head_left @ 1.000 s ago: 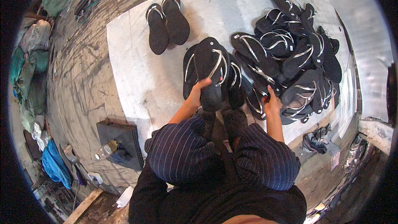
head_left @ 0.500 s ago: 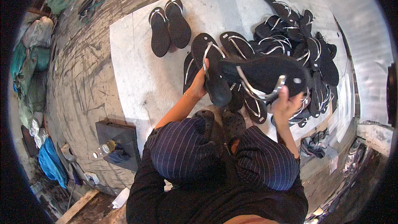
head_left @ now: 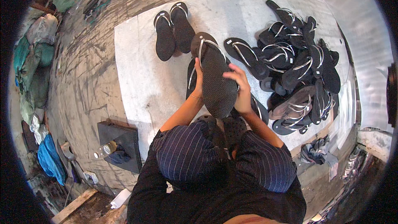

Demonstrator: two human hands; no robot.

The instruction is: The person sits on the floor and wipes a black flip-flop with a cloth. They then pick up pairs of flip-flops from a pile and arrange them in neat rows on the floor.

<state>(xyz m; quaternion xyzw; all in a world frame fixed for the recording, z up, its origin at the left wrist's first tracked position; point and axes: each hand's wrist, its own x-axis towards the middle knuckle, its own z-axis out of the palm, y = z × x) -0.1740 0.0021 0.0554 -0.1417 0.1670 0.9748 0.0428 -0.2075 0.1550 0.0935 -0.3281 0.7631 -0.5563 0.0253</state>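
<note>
In front of my knees, a black flip-flop (head_left: 219,85) with silver straps is held up lengthwise, its heel toward me. My left hand (head_left: 199,81) grips its left edge, thumb along the side. My right hand (head_left: 241,87) is at the right edge, its fingers lying over the footbed. Whether a second flip-flop is stacked under it I cannot tell. Partly hidden behind my left hand lies another flip-flop (head_left: 191,76). One more flip-flop (head_left: 247,57) rests just beyond my right hand, and another (head_left: 259,110) shows beside my right forearm.
A pair of flip-flops (head_left: 182,28) lies side by side at the far left of the pale sheet (head_left: 141,66). To the right is a heap of flip-flops (head_left: 296,64). A dark block (head_left: 132,141) with a small bottle (head_left: 105,149) is at the left; grey cloth (head_left: 317,151) lies at the right.
My right hand has swung left, bringing its tilted flip-flop over to my left hand. Only one flip-flop outline now shows between the hands.
</note>
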